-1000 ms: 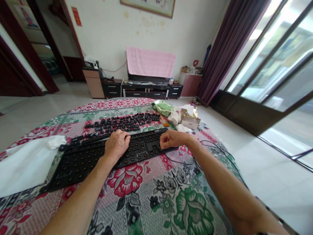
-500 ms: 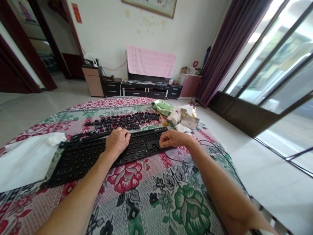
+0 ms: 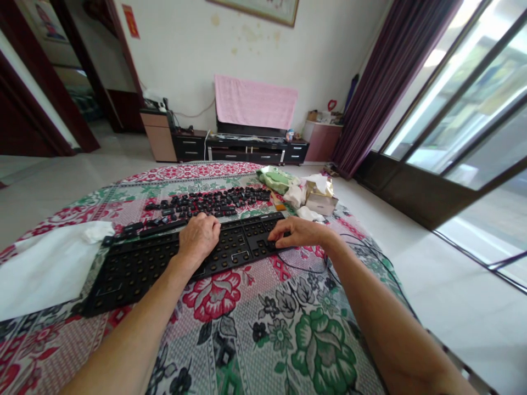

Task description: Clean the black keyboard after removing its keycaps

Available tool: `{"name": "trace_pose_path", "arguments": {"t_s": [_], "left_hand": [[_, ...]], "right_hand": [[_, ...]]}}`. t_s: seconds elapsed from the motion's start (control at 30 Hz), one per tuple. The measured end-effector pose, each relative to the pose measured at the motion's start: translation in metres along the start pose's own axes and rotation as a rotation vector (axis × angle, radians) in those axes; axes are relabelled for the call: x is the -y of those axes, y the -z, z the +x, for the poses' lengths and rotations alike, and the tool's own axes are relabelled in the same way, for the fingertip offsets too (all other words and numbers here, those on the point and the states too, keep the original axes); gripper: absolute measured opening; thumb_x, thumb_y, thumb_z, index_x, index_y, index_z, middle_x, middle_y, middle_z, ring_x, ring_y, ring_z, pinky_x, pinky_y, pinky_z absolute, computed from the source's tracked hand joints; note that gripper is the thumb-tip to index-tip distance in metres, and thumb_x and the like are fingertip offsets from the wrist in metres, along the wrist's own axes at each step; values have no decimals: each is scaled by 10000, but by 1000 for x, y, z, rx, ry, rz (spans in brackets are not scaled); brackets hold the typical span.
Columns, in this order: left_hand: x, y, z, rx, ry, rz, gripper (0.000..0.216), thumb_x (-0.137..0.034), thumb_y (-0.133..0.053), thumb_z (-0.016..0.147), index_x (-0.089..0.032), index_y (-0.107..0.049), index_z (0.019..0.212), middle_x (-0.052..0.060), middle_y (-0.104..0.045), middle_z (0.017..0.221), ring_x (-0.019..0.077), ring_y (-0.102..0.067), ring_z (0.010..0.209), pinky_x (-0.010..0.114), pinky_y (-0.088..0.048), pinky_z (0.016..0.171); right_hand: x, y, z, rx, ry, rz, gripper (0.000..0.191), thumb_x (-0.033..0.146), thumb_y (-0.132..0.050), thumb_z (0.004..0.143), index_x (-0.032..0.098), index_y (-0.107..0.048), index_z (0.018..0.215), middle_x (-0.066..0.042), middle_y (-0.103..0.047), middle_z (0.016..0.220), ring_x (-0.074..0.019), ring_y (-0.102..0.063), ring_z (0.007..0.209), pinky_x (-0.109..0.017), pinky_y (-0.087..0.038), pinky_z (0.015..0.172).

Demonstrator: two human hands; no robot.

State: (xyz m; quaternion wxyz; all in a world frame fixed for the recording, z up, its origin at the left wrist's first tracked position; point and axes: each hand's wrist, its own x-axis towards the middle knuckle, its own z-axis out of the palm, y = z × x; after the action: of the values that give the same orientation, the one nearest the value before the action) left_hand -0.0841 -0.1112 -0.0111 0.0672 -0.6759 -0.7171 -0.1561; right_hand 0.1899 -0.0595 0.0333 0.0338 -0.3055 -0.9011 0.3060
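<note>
A black keyboard (image 3: 230,249) lies at a slant across the table, most of its keycaps off and its round key sockets bare. My left hand (image 3: 200,237) rests on its middle near the far edge, fingers curled under and hidden by the back of the hand. Over the number pad at the right end is my right hand (image 3: 297,232). Its fingers are bent but parted from the thumb, with the tips at the keyboard's surface and nothing visible between them. Beyond the keyboard lies a loose spread of black keycaps (image 3: 218,201).
A white cloth (image 3: 45,269) lies at the left. Behind the right hand are an open tissue box (image 3: 321,202), crumpled tissues (image 3: 308,214), a green bag (image 3: 276,179) and a small orange-ended brush-like item (image 3: 280,207). A black cable (image 3: 370,249) loops at the right over the patterned tablecloth (image 3: 247,340).
My right hand has loosened from a closed fist, its fingers now apart over the number pad. My left hand stays in place on the keyboard. The view has shifted slightly.
</note>
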Motion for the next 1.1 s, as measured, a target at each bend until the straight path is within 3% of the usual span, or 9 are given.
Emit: {"name": "trace_pose_path", "arguments": {"t_s": [0.43,0.7,1.1], "left_hand": [[-1,2,0,-7,3,-4,327,-345,-368,861,-223,-670,896,60,-611,904,202,-583,862,281,-451,677],[-1,2,0,-5,0,-7,322,-342,-368,861,-222,-666,878,58,-609,902,208,-581,856,294,-449,701],[-1,2,0,-6,0,2,323,-344,-364,864,-218,-661,882,58,-605,903,205,-580,853,284,-449,683]], "right_hand": [[20,-12,1,-87,-39,-149,190,180,-601,731,162,-676,905,-43,-649,867,-118,-582,733,-236,-455,699],[17,-9,-3,-88,-24,-35,203,198,-598,736,148,-669,919,-46,-650,880,-120,-588,758,-231,-457,696],[26,-12,4,-73,-92,-127,160,152,-636,683,160,-691,832,-32,-673,847,-117,-591,738,-208,-441,668]]}}
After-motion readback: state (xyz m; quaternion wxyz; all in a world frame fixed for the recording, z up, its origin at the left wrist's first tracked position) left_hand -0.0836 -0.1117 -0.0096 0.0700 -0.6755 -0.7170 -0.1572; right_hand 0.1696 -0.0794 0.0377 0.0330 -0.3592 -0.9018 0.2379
